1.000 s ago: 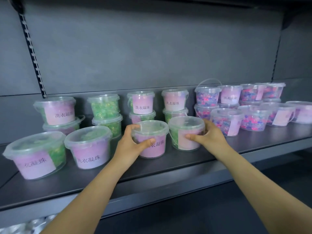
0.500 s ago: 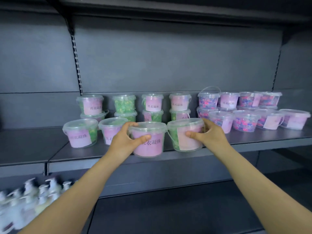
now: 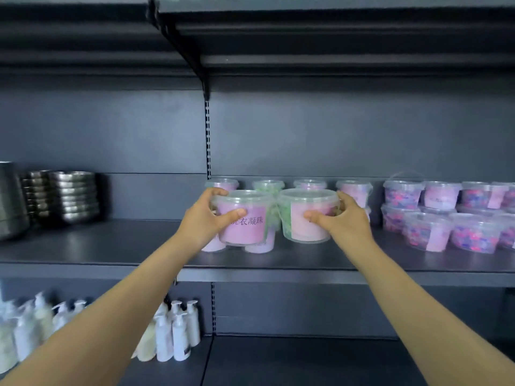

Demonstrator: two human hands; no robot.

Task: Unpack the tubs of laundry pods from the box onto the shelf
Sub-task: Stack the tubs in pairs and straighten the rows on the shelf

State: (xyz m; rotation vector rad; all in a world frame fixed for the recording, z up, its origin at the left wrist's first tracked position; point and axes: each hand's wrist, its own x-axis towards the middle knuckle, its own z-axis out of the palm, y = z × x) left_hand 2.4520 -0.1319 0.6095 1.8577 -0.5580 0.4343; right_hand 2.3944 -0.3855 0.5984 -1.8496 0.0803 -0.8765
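We hold two tubs of laundry pods, one in each hand, side by side and all but touching. The left tub point(image 3: 245, 227) has a pink label with dark characters. Our left hand point(image 3: 202, 222) clamps it, with the thumb point(image 3: 237, 212) laid across the label and the fingers curled round its far left side at the lid. The right tub point(image 3: 306, 207) shows green pods beside a pale pink label. Our right hand point(image 3: 347, 222) grips it the same way, with the thumb on the front and the fingers wrapped round its right side. Both tubs sit between the two hands over the shelf point(image 3: 278, 275), and the left tub's base shows higher than the two low tubs point(image 3: 260, 247) behind it. Beyond our fingertips four more lids point(image 3: 310, 184) stand in a back row. To the right of our right hand is a stacked group of tubs with blue and pink pods point(image 3: 423, 232), too blurred to count. Well to the left of our left hand are two stacks of steel bowls point(image 3: 73, 195) and one metal pot point(image 3: 11, 201). Below our left forearm stand white pump bottles point(image 3: 179, 332).
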